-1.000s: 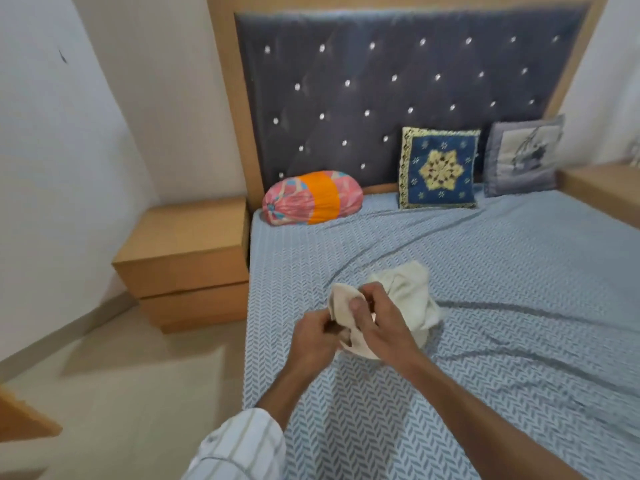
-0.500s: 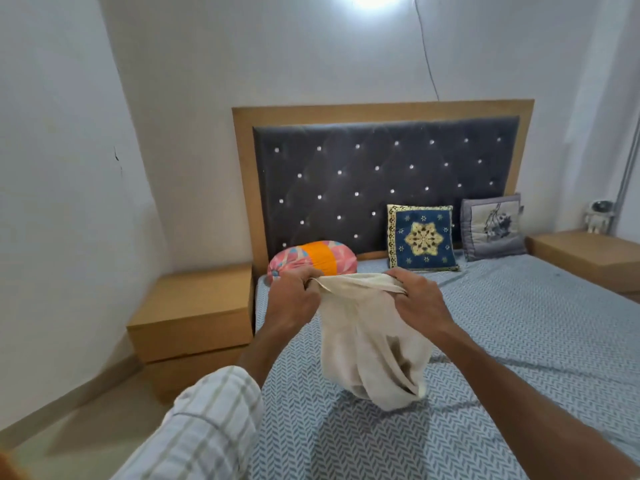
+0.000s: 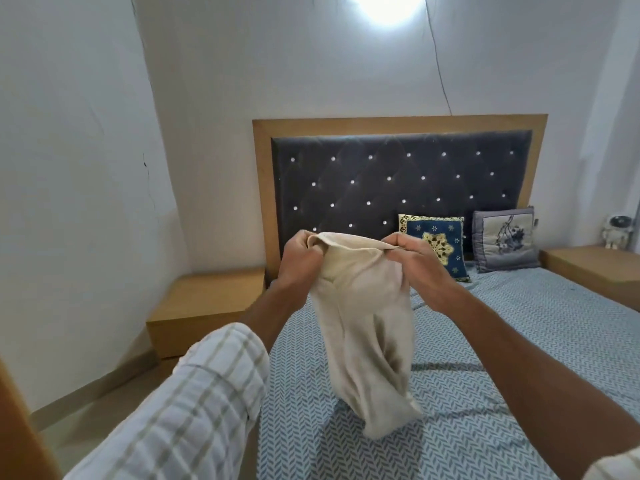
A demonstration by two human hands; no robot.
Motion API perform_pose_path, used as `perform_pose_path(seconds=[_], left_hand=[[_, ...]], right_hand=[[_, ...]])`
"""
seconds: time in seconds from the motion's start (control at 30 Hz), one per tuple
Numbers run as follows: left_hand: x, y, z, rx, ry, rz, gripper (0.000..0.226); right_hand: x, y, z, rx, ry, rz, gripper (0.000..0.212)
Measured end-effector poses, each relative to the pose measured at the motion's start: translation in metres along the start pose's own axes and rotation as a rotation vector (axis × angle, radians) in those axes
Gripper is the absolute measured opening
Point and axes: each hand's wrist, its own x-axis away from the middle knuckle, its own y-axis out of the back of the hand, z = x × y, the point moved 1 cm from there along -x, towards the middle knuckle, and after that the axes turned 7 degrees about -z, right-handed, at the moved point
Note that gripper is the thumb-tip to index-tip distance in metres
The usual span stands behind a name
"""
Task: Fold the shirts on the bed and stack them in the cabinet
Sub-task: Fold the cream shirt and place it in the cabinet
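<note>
1. My left hand (image 3: 300,263) has its fingers curled tight round the left end of the cream shirt's (image 3: 367,327) top edge, gripping the cloth in a fist.
2. My right hand (image 3: 417,263) pinches the right end of that same edge, thumb over the fabric and fingers folded under it.
3. The two hands sit close together at the same height, with the top edge stretched in a short curve between them.
4. The shirt hangs down from my grip in a loose, bunched column above the bed (image 3: 519,358); I cannot tell whether its lowest fold touches the sheet or hangs just clear of it.
5. The bed is covered in a blue-grey sheet with a herringbone pattern, wrinkled to the right of the shirt.
6. My left forearm wears a rolled-up checked sleeve (image 3: 194,403); my right forearm is bare up to a pale cuff at the frame's corner.
7. Behind the shirt stands the dark tufted headboard (image 3: 398,178) in a wooden frame.
8. A blue embroidered cushion (image 3: 440,237) and a grey printed cushion (image 3: 504,239) lean against the headboard, side by side, to the right of my hands.
9. A wooden bedside table (image 3: 207,299) stands left of the bed, and another (image 3: 595,265) on the right carries a small white astronaut figure (image 3: 618,232).
10. A bright lamp (image 3: 389,6) glares on the wall above the headboard.
</note>
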Motion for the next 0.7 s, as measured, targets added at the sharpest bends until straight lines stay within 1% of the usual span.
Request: perform_pose_path(seconds=[0.03, 0.1, 0.13, 0.2, 0.23, 0.27, 0.3, 0.33, 0.37, 0.4, 0.43, 0.47, 0.5, 0.53, 0.57, 0.6, 0.63, 0.67, 0.7], left_hand=[[0.000, 0.000, -0.009, -0.009, -0.040, 0.033, 0.014], [-0.003, 0.002, -0.025, -0.025, -0.090, 0.099, 0.021], [-0.005, 0.004, -0.032, -0.043, -0.110, 0.113, 0.023], [-0.010, 0.006, -0.048, -0.075, -0.160, 0.096, 0.024], [-0.012, 0.006, -0.055, -0.083, -0.176, 0.083, 0.026], [-0.013, 0.006, -0.062, -0.087, -0.185, 0.071, 0.029], [-0.013, 0.006, -0.070, -0.094, -0.190, 0.048, 0.031], [-0.013, 0.005, -0.076, -0.080, -0.176, 0.012, 0.032], [-0.015, 0.004, -0.080, -0.036, -0.137, -0.032, 0.031], [-0.017, 0.003, -0.084, 0.038, -0.072, -0.073, 0.031], [-0.018, 0.002, -0.086, 0.114, -0.002, -0.099, 0.030], [-0.018, 0.001, -0.088, 0.181, 0.054, -0.100, 0.029], [-0.017, -0.001, -0.090, 0.239, 0.088, -0.066, 0.028], [-0.015, -0.003, -0.092, 0.314, 0.110, 0.003, 0.028], [-0.010, -0.006, -0.095, 0.405, 0.126, 0.092, 0.029], [-0.004, -0.007, -0.098, 0.498, 0.139, 0.195, 0.029], [0.002, -0.009, -0.101, 0.555, 0.143, 0.299, 0.028], [0.006, -0.008, -0.101, 0.582, 0.138, 0.384, 0.028], [0.006, -0.007, -0.098, 0.576, 0.120, 0.435, 0.029]], right_hand=[[-0.001, 0.000, 0.003, 0.033, 0.037, -0.028, 0.023], [-0.004, 0.004, 0.011, 0.145, 0.113, -0.052, 0.012], [-0.004, 0.007, 0.014, 0.193, 0.132, 0.001, 0.018], [-0.006, 0.018, 0.019, 0.342, 0.082, 0.174, 0.040], [-0.006, 0.022, 0.021, 0.445, 0.047, 0.248, 0.041], [-0.006, 0.024, 0.021, 0.592, 0.008, 0.290, 0.036], [-0.009, 0.024, 0.020, 0.753, -0.008, 0.271, 0.030], [-0.013, 0.025, 0.019, 0.915, -0.012, 0.200, 0.028], [-0.016, 0.024, 0.019, 1.040, 0.000, 0.089, 0.028], [-0.016, 0.023, 0.020, 1.065, 0.014, -0.006, 0.023], [-0.017, 0.021, 0.020, 0.951, 0.012, -0.056, 0.022], [-0.015, 0.019, 0.022, 0.725, -0.008, -0.019, 0.040], [-0.013, 0.015, 0.025, 0.413, -0.059, 0.102, 0.062], [-0.009, 0.010, 0.028, 0.180, -0.116, 0.239, 0.076], [-0.004, 0.003, 0.032, 0.094, -0.141, 0.347, 0.080], [-0.005, -0.005, 0.034, 0.120, -0.137, 0.388, 0.075], [-0.008, -0.012, 0.033, 0.164, -0.116, 0.344, 0.060], [-0.011, -0.017, 0.033, 0.206, -0.102, 0.252, 0.038], [-0.016, -0.018, 0.032, 0.192, -0.102, 0.157, 0.020]])
